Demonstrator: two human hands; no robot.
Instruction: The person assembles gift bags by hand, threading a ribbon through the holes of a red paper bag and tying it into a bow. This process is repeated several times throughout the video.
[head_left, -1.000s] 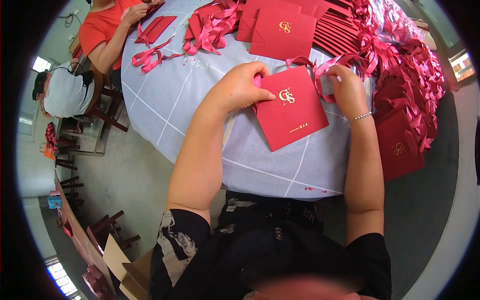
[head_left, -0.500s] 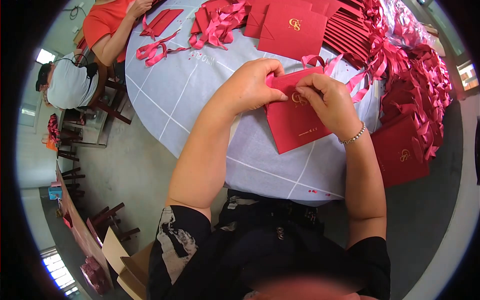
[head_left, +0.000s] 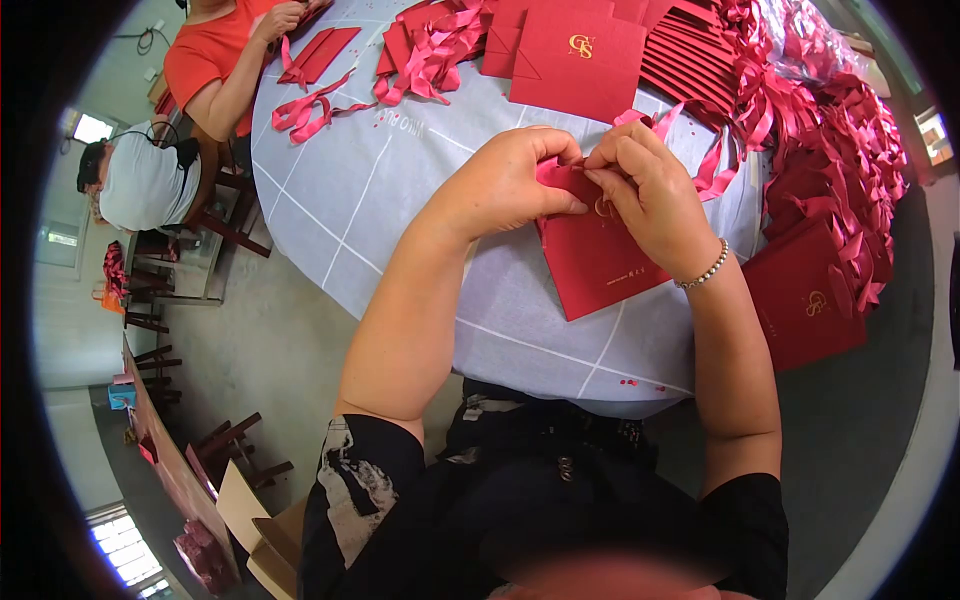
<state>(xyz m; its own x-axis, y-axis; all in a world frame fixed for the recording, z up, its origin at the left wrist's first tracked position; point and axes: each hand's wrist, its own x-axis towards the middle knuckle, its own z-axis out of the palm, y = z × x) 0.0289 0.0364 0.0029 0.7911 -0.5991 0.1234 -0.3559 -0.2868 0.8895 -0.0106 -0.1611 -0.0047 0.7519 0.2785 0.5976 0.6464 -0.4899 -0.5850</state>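
Observation:
A red paper bag [head_left: 598, 270] with gold lettering lies tilted over the near part of the cloth-covered table. My left hand [head_left: 520, 185] grips its upper left edge, thumb on the front face. At the bag's top edge, my right hand [head_left: 645, 195] is closed in a pinch, close to the left fingertips; what lies between its fingertips is too small to tell. A pink ribbon [head_left: 665, 120] loops out behind the right hand. Just beyond, flat red bags [head_left: 578, 60] with a gold logo lie on the table.
Ribboned red bags [head_left: 825, 180] are heaped at the right, over the edge of the table [head_left: 350, 200]. Loose ribbons [head_left: 310, 110] lie at the far left. A co-worker in orange [head_left: 205, 65] handles something there; another person in white [head_left: 150, 185] sits behind. An open carton [head_left: 250, 510] stands lower left.
My right hand has moved from the bag's front face up to its top edge, near the left fingertips. The bag has shifted slightly towards me in view.

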